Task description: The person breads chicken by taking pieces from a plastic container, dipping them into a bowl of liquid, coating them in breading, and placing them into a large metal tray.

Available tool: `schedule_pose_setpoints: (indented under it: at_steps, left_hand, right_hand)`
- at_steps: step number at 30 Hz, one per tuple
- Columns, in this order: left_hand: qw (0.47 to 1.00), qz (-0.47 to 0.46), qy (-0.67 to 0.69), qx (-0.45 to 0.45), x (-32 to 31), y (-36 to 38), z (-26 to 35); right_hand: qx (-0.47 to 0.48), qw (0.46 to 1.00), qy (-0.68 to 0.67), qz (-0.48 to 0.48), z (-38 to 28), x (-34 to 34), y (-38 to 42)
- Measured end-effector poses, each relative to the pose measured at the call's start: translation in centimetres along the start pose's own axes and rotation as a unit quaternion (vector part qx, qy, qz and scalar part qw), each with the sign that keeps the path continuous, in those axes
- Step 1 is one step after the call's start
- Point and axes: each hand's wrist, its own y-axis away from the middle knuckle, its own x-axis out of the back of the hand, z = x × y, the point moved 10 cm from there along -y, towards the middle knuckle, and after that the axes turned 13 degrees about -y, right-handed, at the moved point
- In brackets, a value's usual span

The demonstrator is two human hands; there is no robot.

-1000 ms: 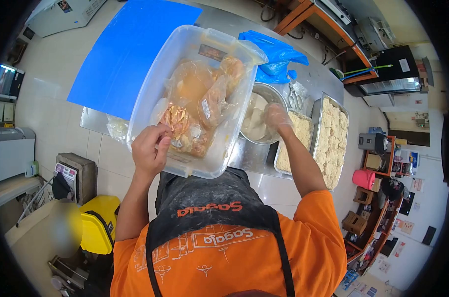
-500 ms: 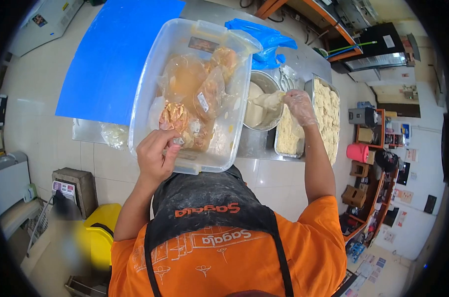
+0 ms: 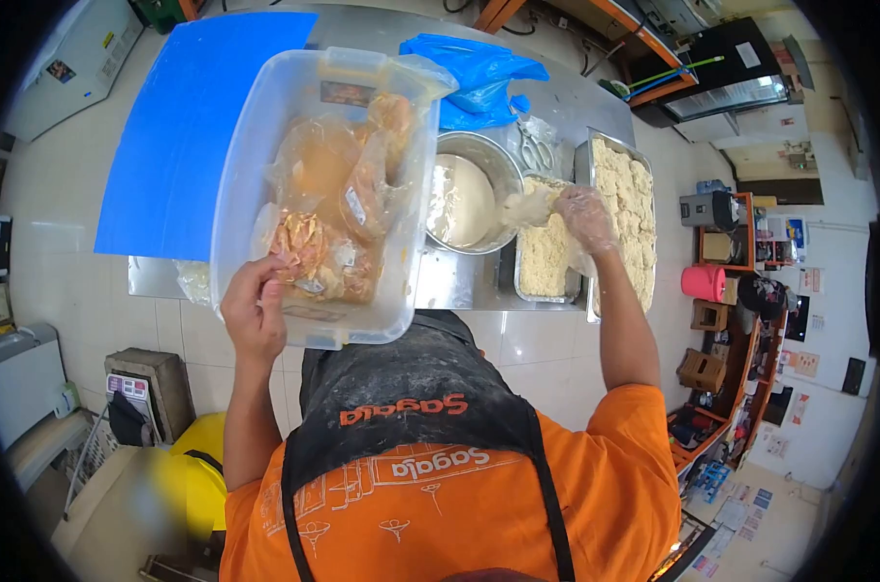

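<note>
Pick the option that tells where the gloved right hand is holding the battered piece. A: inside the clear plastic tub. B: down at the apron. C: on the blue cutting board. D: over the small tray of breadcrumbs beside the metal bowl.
D: the right hand holds the battered piece above the small crumb tray, just right of the metal bowl.

This is a commercial food-prep kitchen — likely the back of a small eatery. A long stainless steel table (image 3: 459, 281) stands on a white tiled floor and carries metal trays of breaded pieces (image 3: 622, 209), a steel bowl of batter (image 3: 464, 199) and a blue cutting board (image 3: 183, 126). The person wears a flour-dusted branded apron (image 3: 411, 407). A glass-door fridge (image 3: 726, 87) and cluttered shelves (image 3: 740, 320) line the far side.
</note>
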Motion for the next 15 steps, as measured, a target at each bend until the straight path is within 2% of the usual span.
schedule_pose_setpoints:
  at_steps: [2,5,6,9,10,13,15]
  left_hand:
    - [1.0,0.004,-0.004,0.009,-0.2,-0.1,-0.1]
    - [1.0,0.022,-0.021,0.006,-0.1,0.0,-0.2]
    - [0.999,0.034,-0.036,-0.005,-0.1,0.1,0.0]
    - [0.998,0.041,-0.029,0.032,0.0,0.4,-1.4]
    - [0.997,0.049,-0.047,0.025,-0.1,0.5,-1.6]
    - [0.998,0.06,-0.025,0.023,-0.1,0.6,-1.5]
    - [0.997,0.064,-0.04,0.012,-0.1,0.4,-1.4]
  right_hand:
    - [0.044,0.999,-0.003,0.008,-2.2,2.7,0.8]
    - [-0.04,0.998,0.039,-0.017,-2.7,6.1,1.4]
    - [0.009,0.993,0.116,-0.032,-4.2,6.9,1.8]
    - [0.266,0.941,0.204,-0.041,-3.2,5.7,3.4]
    - [0.129,0.916,0.355,-0.134,-1.4,3.4,4.0]
    - [0.251,0.894,0.281,-0.241,2.8,-2.3,8.5]
    - [0.222,0.918,0.221,-0.244,7.9,-4.1,7.9]
